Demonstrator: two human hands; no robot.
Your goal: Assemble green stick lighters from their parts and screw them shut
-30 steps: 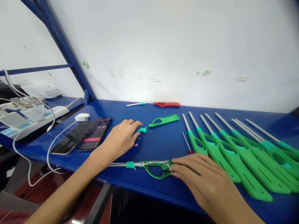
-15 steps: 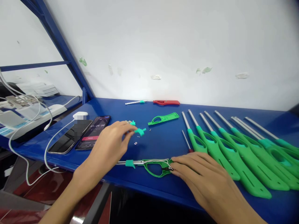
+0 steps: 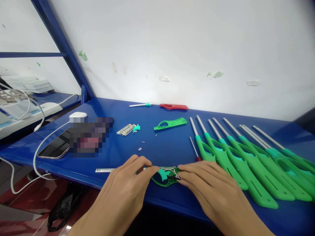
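Note:
My left hand (image 3: pixel 126 188) pinches a small teal trigger (image 3: pixel 162 175) and has it over the opening of a green lighter half-shell (image 3: pixel 164 184) at the table's front edge. My right hand (image 3: pixel 211 188) is closed on the handle end of that half-shell, where a white wire and a black part show by the fingertips. A metal tube (image 3: pixel 104 170) runs out leftward under my left hand. Farther back lies the other green half-shell (image 3: pixel 172 124). Another teal trigger (image 3: pixel 136 128) rests beside several clear and metal igniter-like parts (image 3: pixel 126 129).
Several assembled green lighters (image 3: pixel 246 164) fill the right side, with a red-handled screwdriver (image 3: pixel 194 147) beside them. A red lighter shell (image 3: pixel 174 107) and a metal rod (image 3: pixel 140 105) lie near the wall. Phones (image 3: pixel 55 144) and a white cable (image 3: pixel 46 134) are at left; tiny parts (image 3: pixel 140 149) lie mid-table.
My left hand has carried the teal trigger down and right, from above the table to the green half-shell. My right hand keeps its hold. The view has shifted slightly.

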